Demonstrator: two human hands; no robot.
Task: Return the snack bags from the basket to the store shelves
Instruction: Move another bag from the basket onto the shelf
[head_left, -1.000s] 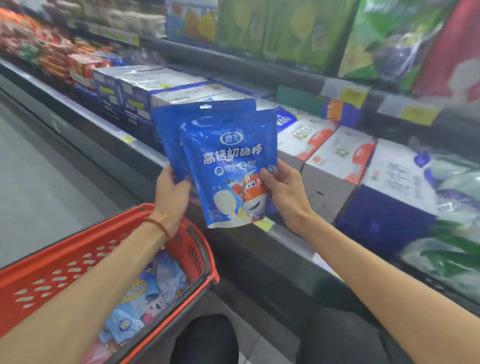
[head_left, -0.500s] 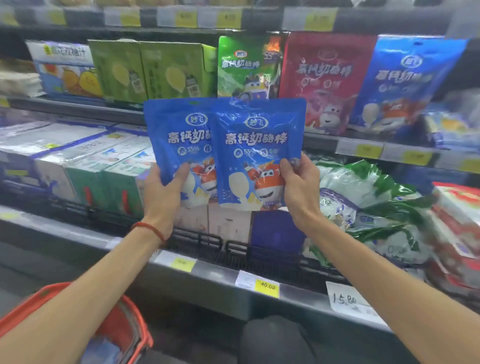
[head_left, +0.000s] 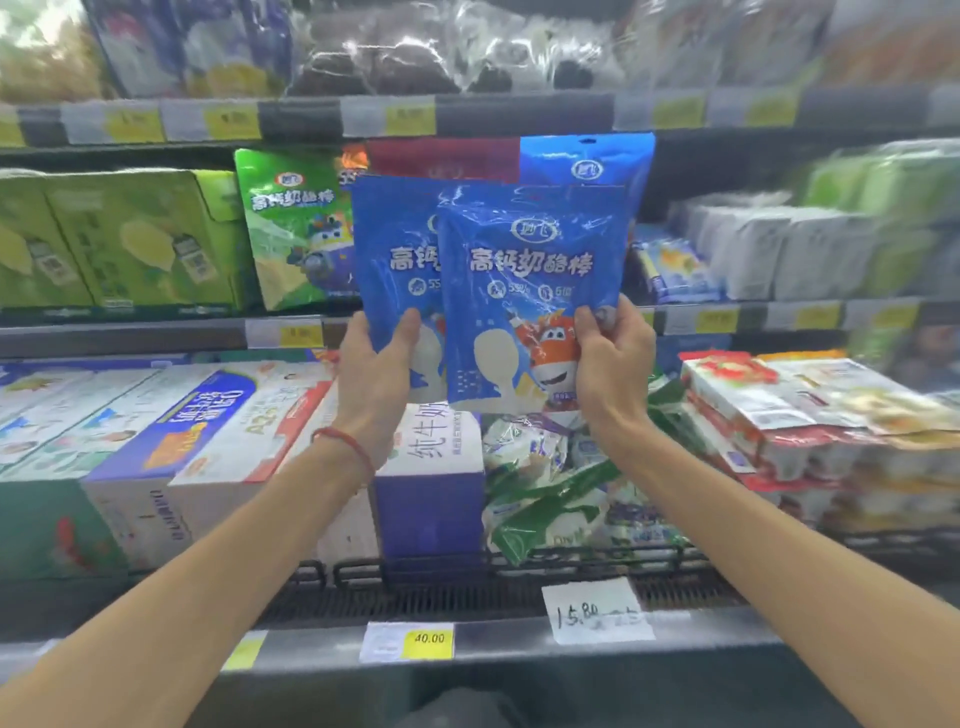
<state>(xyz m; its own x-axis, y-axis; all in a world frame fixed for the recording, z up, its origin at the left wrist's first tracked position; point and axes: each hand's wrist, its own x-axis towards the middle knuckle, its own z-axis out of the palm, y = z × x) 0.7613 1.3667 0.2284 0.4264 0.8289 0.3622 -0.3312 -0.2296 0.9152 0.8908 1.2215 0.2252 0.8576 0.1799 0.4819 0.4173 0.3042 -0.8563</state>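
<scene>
- Blue foil fills the centre of the frame: two matching snack bags, the front bag (head_left: 530, 291) overlapping the rear bag (head_left: 395, 244). They are higher than half a second ago and now level with the middle shelf.
- Grip check: the left hand (head_left: 379, 374) grips the rear bag's lower edge, thumb on its face and fingers tucked behind. The right hand (head_left: 613, 364) pinches the front bag's lower right corner the same way.
- The red basket, at lower left a moment ago, has slipped out of view.
- Just behind the pair at upper centre stands a same-blue shelf bag (head_left: 587, 161), next to a red bag (head_left: 441, 158) and a green bag (head_left: 291, 234). That looks like the right slot, so placing seems close, though neither bag is down yet.
- The shelf rail (head_left: 156, 335) carries yellow price tags. Below it sit milk cartons (head_left: 218, 426) at left, green-and-white packs (head_left: 550, 499) at centre and red-topped trays (head_left: 779, 410) at right.
- Along the bottom edge are a 40.00 tag (head_left: 408, 642) and a handwritten label (head_left: 597, 610).
</scene>
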